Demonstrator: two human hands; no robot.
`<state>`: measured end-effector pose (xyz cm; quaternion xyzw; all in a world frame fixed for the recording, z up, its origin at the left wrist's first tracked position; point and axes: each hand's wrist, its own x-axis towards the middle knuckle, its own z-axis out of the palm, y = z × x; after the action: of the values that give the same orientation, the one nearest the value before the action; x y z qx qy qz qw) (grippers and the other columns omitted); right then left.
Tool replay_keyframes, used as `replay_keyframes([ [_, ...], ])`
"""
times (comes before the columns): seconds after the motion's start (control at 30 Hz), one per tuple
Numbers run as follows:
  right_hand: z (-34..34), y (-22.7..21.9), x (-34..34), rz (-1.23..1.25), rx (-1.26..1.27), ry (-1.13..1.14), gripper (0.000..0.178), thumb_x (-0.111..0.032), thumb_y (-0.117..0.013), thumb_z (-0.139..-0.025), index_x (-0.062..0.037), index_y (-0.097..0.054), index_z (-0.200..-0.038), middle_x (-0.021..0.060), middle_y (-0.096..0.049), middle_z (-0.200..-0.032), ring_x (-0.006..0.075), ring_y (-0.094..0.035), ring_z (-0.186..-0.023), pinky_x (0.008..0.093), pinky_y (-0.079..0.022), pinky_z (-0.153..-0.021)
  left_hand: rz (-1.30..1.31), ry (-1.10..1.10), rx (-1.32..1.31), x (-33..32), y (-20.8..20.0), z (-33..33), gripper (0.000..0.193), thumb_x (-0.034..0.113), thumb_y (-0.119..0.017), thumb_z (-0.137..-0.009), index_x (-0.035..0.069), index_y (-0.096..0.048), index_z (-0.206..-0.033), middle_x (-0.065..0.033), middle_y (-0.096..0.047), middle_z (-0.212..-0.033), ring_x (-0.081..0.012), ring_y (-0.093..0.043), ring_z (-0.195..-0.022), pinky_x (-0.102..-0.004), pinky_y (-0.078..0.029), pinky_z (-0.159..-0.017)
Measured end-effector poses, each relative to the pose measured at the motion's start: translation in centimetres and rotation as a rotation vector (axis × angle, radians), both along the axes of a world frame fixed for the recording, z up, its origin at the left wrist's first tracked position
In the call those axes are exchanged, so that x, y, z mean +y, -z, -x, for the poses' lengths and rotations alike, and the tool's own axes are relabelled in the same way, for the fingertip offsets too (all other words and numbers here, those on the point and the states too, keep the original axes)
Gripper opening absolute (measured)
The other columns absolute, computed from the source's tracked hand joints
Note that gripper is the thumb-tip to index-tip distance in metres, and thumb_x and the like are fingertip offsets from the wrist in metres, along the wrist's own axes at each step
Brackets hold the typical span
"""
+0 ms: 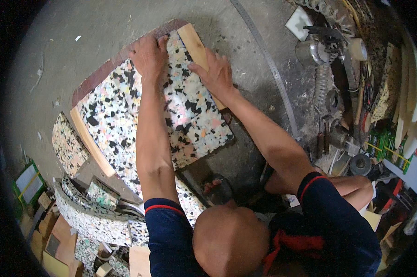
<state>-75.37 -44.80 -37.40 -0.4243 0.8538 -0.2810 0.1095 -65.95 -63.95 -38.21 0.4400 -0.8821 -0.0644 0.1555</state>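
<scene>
A thick speckled foam sheet (113, 104), white with black and coloured flecks, lies on the floor in front of me. Along its far edge runs a reddish-brown strip (97, 78). My left hand (149, 57) rests there, fingers bent over the strip and thumb at the foam. A pale wooden strip (192, 41) lies against the right edge. My right hand (216, 76) straddles this strip, its thumb on the foam and its fingers over the outer side. Another wooden strip (90, 141) sits along the left edge, touched by neither hand.
Curved speckled foam offcuts (93, 214) pile up at lower left, near a loose foam piece (67, 141). A long metal ruler (266, 57) lies on the concrete floor to the right. Beyond it are a metal spray gun (314, 51), a tape roll (357, 49) and assorted tools.
</scene>
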Motion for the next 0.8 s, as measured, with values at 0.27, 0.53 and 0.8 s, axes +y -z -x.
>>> replay_keyframes([
  [0.27, 1.5, 1.7, 1.3, 0.111, -0.139, -0.053, 0.056, -0.043, -0.057, -0.100, 0.0036, -0.061, -0.131, 0.0304, -0.069, -0.105, 0.0508, -0.063, -0.099, 0.0535, -0.051, -0.090, 0.301, 0.027, -0.091, 0.4, 2.1, 0.6, 0.044, 0.045, -0.055, -0.101, 0.012, -0.063, -0.128, -0.0180, -0.063, -0.132, -0.0411, -0.055, -0.126, -0.0654, -0.034, -0.105],
  [0.53, -2.7, -1.5, 9.8, 0.046, -0.022, 0.130, 0.063, -0.044, -0.074, -0.089, 0.0080, -0.065, -0.122, 0.0280, -0.072, -0.105, 0.0406, -0.071, -0.097, 0.0466, -0.055, -0.087, 0.030, 0.227, -0.017, 12.9, 0.3, -5.3, 0.058, 0.045, -0.045, -0.105, 0.015, -0.043, -0.154, -0.0163, -0.033, -0.163, -0.0468, -0.025, -0.150, -0.0670, -0.023, -0.116],
  [0.8, -6.6, -2.5, 11.8, -0.239, -0.450, 0.447, 0.080, -0.049, -0.082, -0.080, 0.0143, -0.056, -0.121, 0.0306, -0.070, -0.104, 0.0369, -0.071, -0.098, 0.0439, -0.056, -0.085, 0.067, 0.226, -0.113, 15.1, 1.5, -5.7, 0.053, 0.043, -0.047, -0.104, 0.028, -0.043, -0.154, -0.0094, -0.029, -0.165, -0.0447, -0.016, -0.152, -0.0772, -0.023, -0.108],
])
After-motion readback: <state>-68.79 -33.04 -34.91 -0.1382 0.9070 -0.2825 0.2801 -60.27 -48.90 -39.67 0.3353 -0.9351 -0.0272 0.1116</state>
